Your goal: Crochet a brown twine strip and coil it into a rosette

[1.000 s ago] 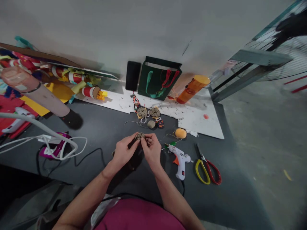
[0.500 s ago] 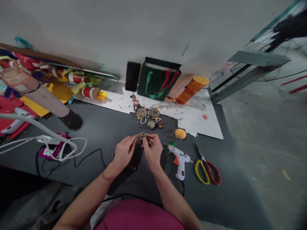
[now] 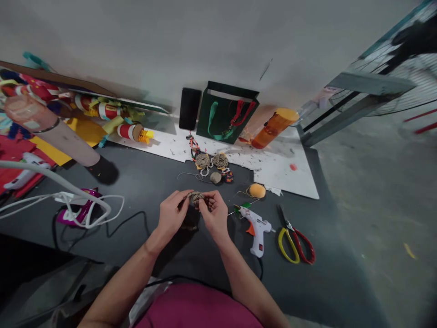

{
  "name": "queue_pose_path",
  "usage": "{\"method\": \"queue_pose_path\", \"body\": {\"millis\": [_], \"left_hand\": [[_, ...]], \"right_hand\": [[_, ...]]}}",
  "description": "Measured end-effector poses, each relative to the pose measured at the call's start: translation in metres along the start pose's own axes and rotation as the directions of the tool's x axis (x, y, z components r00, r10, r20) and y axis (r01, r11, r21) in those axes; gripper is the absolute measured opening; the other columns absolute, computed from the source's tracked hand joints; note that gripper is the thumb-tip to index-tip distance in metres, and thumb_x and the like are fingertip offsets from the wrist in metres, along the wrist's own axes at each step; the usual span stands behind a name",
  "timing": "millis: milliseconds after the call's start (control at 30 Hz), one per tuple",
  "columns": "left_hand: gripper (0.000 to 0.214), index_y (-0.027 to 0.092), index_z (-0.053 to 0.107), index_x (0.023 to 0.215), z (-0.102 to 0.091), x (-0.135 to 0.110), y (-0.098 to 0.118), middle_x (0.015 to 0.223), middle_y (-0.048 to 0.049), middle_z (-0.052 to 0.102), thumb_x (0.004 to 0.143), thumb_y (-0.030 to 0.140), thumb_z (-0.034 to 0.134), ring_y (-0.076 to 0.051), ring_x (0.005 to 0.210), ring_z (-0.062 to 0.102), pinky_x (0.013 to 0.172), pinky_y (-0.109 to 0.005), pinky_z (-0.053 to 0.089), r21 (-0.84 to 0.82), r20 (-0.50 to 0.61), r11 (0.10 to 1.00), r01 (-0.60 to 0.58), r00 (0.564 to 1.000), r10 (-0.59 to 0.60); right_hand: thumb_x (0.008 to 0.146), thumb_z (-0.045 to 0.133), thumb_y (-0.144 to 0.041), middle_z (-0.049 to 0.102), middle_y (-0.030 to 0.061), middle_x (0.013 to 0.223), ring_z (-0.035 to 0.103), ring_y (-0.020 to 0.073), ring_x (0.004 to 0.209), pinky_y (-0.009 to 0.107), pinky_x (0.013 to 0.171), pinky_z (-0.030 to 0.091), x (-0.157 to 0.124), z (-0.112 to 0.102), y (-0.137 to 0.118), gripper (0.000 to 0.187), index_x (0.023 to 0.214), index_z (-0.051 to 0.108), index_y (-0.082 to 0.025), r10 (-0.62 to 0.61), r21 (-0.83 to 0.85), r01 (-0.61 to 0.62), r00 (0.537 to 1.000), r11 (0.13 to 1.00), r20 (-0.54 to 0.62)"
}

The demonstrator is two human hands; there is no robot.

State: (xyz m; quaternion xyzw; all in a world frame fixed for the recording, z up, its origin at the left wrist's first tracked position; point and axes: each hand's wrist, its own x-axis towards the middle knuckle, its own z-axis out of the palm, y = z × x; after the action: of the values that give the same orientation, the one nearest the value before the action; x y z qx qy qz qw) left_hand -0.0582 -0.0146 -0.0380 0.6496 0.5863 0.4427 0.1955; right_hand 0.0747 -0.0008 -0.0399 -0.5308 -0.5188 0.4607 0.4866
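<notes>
My left hand (image 3: 172, 215) and my right hand (image 3: 215, 212) meet over the dark mat (image 3: 146, 182), fingers pinched together on a small coiled jute disc (image 3: 195, 197). Both hands grip it between fingertips and thumbs. Just beyond the hands lie two finished jute discs (image 3: 210, 161) with beads, a small grey round piece (image 3: 215, 177) and a bent wire (image 3: 189, 175). A white hot glue gun (image 3: 256, 225) lies to the right of my right hand.
Yellow-and-red scissors (image 3: 293, 241) lie right of the glue gun, an orange ball (image 3: 256, 190) behind it. A green gift bag (image 3: 226, 111), black phone (image 3: 190, 108) and orange bottle (image 3: 272, 128) stand by the wall on a white board (image 3: 273, 168). White cable (image 3: 78, 205) and colourful paper crafts (image 3: 102, 114) lie left.
The hands have shifted slightly toward me and left, turning the jute disc between the fingers. Nothing else on the mat has moved.
</notes>
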Motion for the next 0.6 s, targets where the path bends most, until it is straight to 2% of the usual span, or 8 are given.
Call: {"method": "queue_pose_path", "body": {"millis": [167, 300, 433, 600], "left_hand": [[0.021, 0.018, 0.07, 0.099, 0.0015, -0.0024, 0.0012, 0.082, -0.0046, 0.073, 0.089, 0.018, 0.052, -0.015, 0.072, 0.066, 0.071, -0.026, 0.054, 0.084, -0.025, 0.993, -0.084, 0.996, 0.086], [0.023, 0.017, 0.069, 0.102, 0.0059, -0.006, -0.0009, 0.077, -0.005, 0.071, 0.091, 0.019, 0.049, -0.015, 0.067, 0.064, 0.066, -0.025, 0.052, 0.17, -0.007, 0.971, -0.165, 0.986, 0.169], [0.029, 0.016, 0.067, 0.112, 0.0082, -0.0077, -0.0011, 0.078, -0.0067, 0.07, 0.093, 0.02, 0.045, -0.016, 0.07, 0.064, 0.068, -0.027, 0.052, 0.24, 0.051, 0.952, -0.189, 0.982, 0.182], [0.036, 0.014, 0.058, 0.126, 0.0071, -0.008, 0.0054, 0.096, -0.0113, 0.072, 0.094, 0.025, 0.045, -0.02, 0.085, 0.067, 0.079, -0.031, 0.054, 0.139, 0.108, 0.976, -0.17, 0.982, 0.156]], "right_hand": [[0.073, 0.061, -0.03, 0.063, -0.0015, 0.067, 0.065, 0.0151, 0.058, 0.025, 0.05, 0.053, 0.0012, 0.0024, -0.0021, 0.013, 0.078, 0.052, -0.022, 0.109, 0.136, -0.106, 0.994, 0.985, -0.018], [0.071, 0.063, -0.03, 0.065, -0.0013, 0.066, 0.066, 0.0156, 0.06, 0.025, 0.049, 0.054, 0.0014, 0.0037, -0.0021, 0.015, 0.078, 0.052, -0.022, 0.132, 0.16, -0.12, 0.989, 0.98, -0.066], [0.072, 0.063, -0.031, 0.065, -0.0008, 0.066, 0.065, 0.0155, 0.057, 0.025, 0.048, 0.053, 0.0015, 0.0037, -0.0013, 0.016, 0.078, 0.051, -0.022, 0.131, 0.153, -0.115, 0.987, 0.982, -0.098], [0.075, 0.061, -0.032, 0.069, 0.0014, 0.07, 0.068, 0.0169, 0.064, 0.028, 0.059, 0.055, 0.0013, 0.0022, -0.0003, 0.014, 0.08, 0.053, -0.021, 0.074, 0.078, -0.065, 0.989, 0.995, -0.125]]}}
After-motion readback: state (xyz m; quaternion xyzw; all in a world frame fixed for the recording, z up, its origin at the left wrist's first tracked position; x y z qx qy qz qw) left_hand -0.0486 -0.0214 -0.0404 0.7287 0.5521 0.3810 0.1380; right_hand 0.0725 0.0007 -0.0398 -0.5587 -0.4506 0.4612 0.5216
